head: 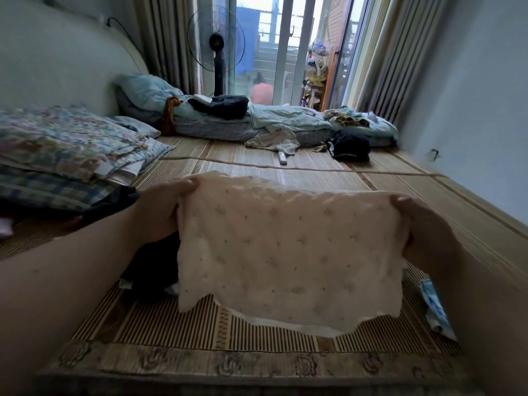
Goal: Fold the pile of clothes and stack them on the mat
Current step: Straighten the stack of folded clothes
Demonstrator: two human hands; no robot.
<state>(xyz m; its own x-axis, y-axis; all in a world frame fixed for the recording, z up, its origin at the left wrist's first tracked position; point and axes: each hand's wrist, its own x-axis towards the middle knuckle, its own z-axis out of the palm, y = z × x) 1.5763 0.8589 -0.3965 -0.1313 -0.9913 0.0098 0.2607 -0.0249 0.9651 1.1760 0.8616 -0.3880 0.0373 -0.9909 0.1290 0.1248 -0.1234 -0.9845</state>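
Both bare forearms are reaching forward from the bottom corners of the view, spread wide apart and angling slightly inward. The left hand (164, 208) is pinching closed, thumb lying on top and fingers curling underneath, knuckles facing the camera. The right hand (418, 224) is mirroring it at nearly the same height, thumb pressing down on top and fingers tucking beneath, wrist held straight.

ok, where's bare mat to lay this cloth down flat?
Bare mat lies just beyond the cloth, up to the remote, and along the near edge below it. Crowded: dark clothes under the left hand, blue item under the right hand.
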